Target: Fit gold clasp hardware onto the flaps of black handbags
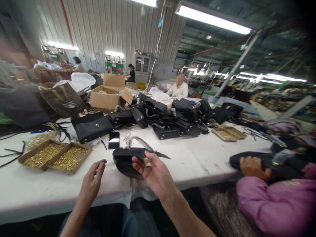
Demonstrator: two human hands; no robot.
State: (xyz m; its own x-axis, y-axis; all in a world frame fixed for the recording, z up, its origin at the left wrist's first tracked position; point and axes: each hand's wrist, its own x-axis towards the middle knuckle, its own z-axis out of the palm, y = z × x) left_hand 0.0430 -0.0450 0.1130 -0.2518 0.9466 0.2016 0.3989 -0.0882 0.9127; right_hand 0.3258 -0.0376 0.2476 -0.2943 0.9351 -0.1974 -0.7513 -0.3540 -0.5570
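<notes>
In the head view a black bag [125, 160] with a clear-wrapped handle lies at the front edge of the white table, in the middle. My right hand [155, 169] is closed at the bag's right side, thumb and fingers around its flap by a small metal clasp [147, 162]. My left hand [95, 176] is over the table left of the bag, touching nothing, its fingers extended and close together, thumb apart. Two cardboard trays of small gold-coloured parts [70, 158] stand beyond and left of my left hand.
A phone [114, 140] lies behind the bag. Many black bags [170, 115] are piled farther back, near an open carton [105, 98]. At right, a person in a pink sleeve [266, 200] holds another black bag. More gold parts fill trays [225, 134] at back right.
</notes>
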